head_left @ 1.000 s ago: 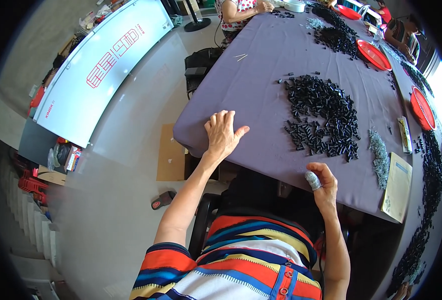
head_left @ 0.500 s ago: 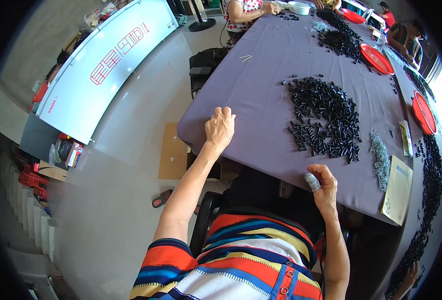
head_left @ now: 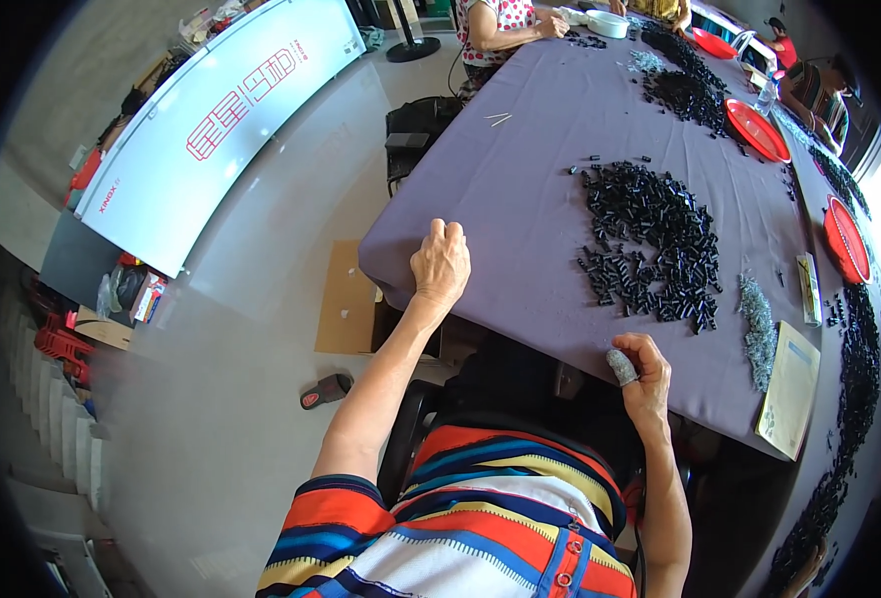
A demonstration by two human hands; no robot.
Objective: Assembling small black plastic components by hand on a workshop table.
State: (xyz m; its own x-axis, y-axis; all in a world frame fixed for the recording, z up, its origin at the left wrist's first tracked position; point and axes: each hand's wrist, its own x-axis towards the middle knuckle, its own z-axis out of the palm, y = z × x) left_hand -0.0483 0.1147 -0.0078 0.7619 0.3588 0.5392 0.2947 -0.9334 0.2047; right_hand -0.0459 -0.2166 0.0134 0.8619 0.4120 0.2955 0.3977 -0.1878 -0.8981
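My left hand (head_left: 440, 264) rests as a fist on the purple tablecloth (head_left: 520, 234), near the table's left corner. Its fingers are curled under, so whatever they might hold is hidden. At the table's near edge my right hand (head_left: 647, 377) is closed, fingers bent toward the thumb. A grey, speckled cover (head_left: 621, 367) wraps that thumb. Anything between the fingers is too small to make out. Beyond the right hand lies a pile of small black tube-like pieces (head_left: 660, 229), nearest to it of the loose heaps. Neither hand touches the pile.
Small clear pieces (head_left: 756, 329) lie beside a tan booklet (head_left: 789, 389) and a narrow box (head_left: 808, 289) on the right. Red trays (head_left: 757, 131) and more black pieces (head_left: 859, 369) stretch along the tables. Thin sticks (head_left: 498, 119) lie farther off. Co-workers (head_left: 495, 30) sit around.
The view has shifted slightly. Both my hands keep nearly the same pose and place. At the lower right edge, another person's hand has moved lower.
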